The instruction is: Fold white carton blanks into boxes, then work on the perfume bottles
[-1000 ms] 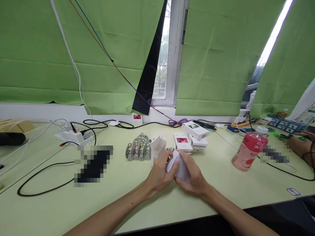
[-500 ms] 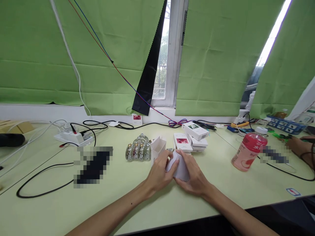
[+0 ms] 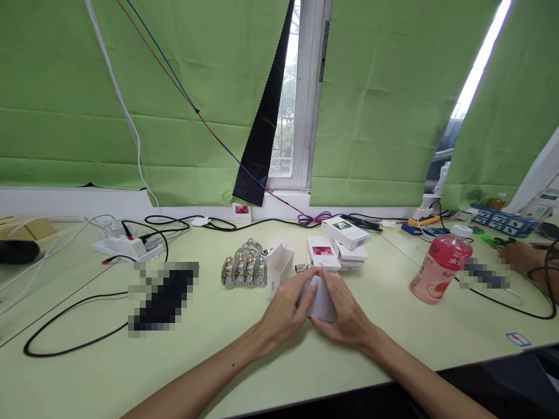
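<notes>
Both hands are closed on one folded white sheet; whether it is paper or thin card I cannot tell. My left hand grips its left side, thumb pressed on the face. My right hand wraps the right side, and the fingertips of both hands meet at the top edge. Just beyond my left hand stands a white carton with its top open. To the left of it sits a cluster of shiny clear pieces with gold-coloured spots. Behind my fingers, a small metallic cylinder is partly hidden.
White boxes with printed pictures are piled beyond my hands. A pink drink bottle stands to the right. On the left are a blurred dark device and a power strip with cables. At the far right edge is another person's hand.
My left hand's fingers have closed in over the top of the white sheet, meeting my right fingertips. The metallic cylinder shows more clearly. The view has shifted slightly.
</notes>
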Tool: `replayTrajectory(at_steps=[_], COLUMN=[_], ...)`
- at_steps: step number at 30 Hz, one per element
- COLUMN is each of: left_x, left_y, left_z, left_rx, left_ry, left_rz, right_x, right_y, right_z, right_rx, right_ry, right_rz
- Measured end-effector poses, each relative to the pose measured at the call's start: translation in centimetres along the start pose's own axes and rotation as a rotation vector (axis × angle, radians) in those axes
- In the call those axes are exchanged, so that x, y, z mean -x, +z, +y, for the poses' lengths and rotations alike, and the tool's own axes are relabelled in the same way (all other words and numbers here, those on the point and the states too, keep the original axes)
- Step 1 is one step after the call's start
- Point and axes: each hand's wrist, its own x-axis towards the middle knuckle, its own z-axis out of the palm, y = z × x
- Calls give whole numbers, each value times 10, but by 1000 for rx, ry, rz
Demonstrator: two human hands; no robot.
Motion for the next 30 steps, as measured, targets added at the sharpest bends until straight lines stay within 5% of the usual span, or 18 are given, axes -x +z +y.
replayTrajectory(at_steps=[21,30], left_x=[1,1], left_y=[0,-2], left_z=[-5,0], left_rx=[-94,-233], left_ry=[151,208], left_rz=[75,254], right_x=[-2,-7], right_y=[0,-4], right_z=[-1,-5], right_rx=[-12,44], right_ry=[-29,-4], right_rz=[17,90])
